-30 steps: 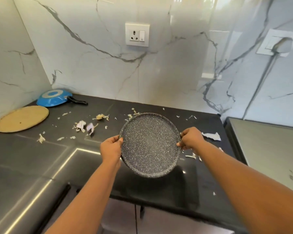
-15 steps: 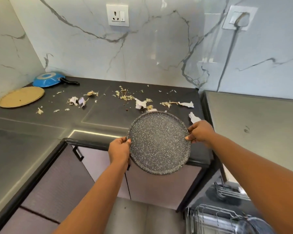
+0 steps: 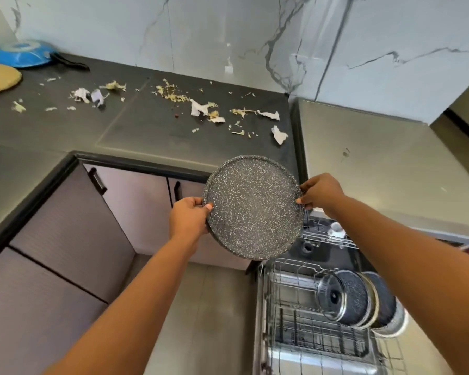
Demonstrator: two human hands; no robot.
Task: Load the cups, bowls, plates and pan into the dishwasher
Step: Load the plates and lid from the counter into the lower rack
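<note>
Above open rack (image 3: 303, 299), plate (image 3: 252, 207) rim-gripped, both hands

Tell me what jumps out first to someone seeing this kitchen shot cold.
First, the round speckled dark plate at centre, gripped at opposite edges by the left hand and right hand, held in the air above the floor. Next, the pulled-out dishwasher rack at lower right, already holding speckled bowls on their sides. Behind, torn scraps litter the dark counter, with a blue pan far left.
</note>
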